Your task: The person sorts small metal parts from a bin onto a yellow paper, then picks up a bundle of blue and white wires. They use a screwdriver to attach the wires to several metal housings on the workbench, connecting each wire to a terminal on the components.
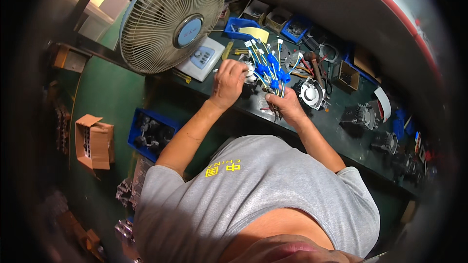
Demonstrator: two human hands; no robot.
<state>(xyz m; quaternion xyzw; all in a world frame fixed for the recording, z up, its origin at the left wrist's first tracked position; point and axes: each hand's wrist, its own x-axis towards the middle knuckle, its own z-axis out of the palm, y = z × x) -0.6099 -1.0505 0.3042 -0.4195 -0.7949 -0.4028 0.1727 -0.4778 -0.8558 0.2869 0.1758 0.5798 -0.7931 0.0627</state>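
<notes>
Wire bundle: yellow, blue strands, blue lumps, white connectors; right grip clasping it, left grip pinching one wire.

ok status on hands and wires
Right hand gripping wire bundle. Left hand at end of one wire, grip unclear. Round pale housing close beside right hand.

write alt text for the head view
A person's right hand grips a bundle of wires with white connectors and blue parts over a dark workbench; the left hand appears to pinch one wire. A fan stands upper left.
</notes>
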